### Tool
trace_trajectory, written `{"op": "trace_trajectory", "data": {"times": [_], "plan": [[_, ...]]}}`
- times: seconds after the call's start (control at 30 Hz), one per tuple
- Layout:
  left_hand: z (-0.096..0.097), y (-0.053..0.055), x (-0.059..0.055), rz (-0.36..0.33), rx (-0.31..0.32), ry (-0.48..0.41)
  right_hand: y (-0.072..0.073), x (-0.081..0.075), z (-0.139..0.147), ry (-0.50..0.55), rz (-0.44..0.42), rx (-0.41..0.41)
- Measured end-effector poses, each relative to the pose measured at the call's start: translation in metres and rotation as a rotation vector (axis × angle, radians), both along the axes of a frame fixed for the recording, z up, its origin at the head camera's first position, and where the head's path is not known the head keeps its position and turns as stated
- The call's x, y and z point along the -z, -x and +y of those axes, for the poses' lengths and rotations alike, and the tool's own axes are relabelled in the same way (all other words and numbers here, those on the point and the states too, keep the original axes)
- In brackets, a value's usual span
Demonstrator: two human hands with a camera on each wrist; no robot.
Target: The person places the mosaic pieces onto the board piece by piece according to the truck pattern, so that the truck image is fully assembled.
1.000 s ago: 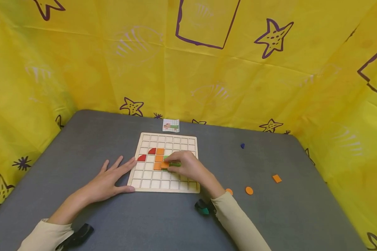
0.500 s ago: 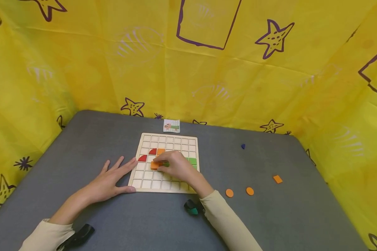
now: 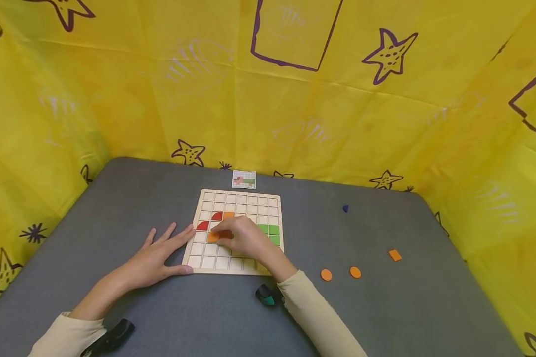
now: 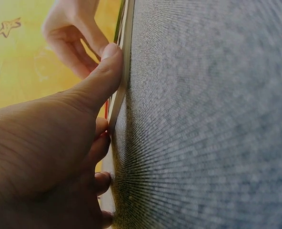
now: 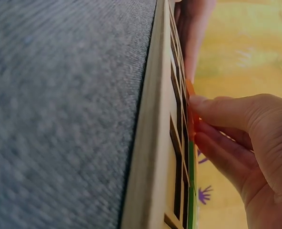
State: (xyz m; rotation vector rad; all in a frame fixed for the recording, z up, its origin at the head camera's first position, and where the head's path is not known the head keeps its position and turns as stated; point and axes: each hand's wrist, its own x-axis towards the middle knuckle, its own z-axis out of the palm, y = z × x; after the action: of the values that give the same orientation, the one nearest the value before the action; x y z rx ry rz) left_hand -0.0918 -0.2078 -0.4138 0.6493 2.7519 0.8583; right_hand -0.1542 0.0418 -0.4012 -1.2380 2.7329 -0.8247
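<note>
A wooden grid board (image 3: 207, 263) lies on the table, its square cells partly filled with coloured tiles. My right hand (image 3: 245, 240) pinches an orange square tile (image 3: 212, 237) low over the left part of the board; the right wrist view shows thumb and fingers at the orange tile (image 5: 190, 88). My left hand (image 3: 156, 255) spreads its fingers at the board's left edge, thumb touching the near left corner. Two red quarter-circle tiles (image 3: 203, 226) and an orange tile (image 3: 228, 215) sit in cells beside the right hand. Green tiles (image 3: 274, 229) show at the right; other cells are hidden.
Behind the board lies a small pattern card (image 3: 243, 179). To the right on the grey table (image 3: 196, 317) are two orange round tiles (image 3: 326, 274), an orange square tile (image 3: 395, 255) and a small blue piece (image 3: 346, 208). A yellow cloth (image 3: 295, 109) hangs around the table.
My right hand has moved left across the board with the orange square tile, uncovering green tiles at the right. The left hand stays in place at the board's edge.
</note>
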Motion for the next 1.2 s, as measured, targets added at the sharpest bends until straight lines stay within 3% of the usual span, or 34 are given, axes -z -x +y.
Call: {"op": "trace_trajectory", "data": {"times": [0.2,0.63,0.87,1.03,1.2], "plan": [[0.000,0.000,0.000,-0.003,-0.007,0.002,0.000,0.000,-0.001,-0.026,0.035,-0.001],[0.001,-0.001,-0.002,-0.009,-0.005,0.004,-0.001,-0.002,0.005,-0.005,0.003,0.017],[-0.001,0.000,-0.003,0.003,-0.004,0.014,0.000,-0.009,0.017,0.005,0.046,0.021],[-0.003,-0.001,-0.004,0.022,-0.006,0.011,0.000,-0.014,0.029,0.045,0.030,0.033],[0.000,-0.002,-0.001,0.016,-0.001,0.001,-0.004,-0.014,0.044,0.009,0.041,0.039]]}}
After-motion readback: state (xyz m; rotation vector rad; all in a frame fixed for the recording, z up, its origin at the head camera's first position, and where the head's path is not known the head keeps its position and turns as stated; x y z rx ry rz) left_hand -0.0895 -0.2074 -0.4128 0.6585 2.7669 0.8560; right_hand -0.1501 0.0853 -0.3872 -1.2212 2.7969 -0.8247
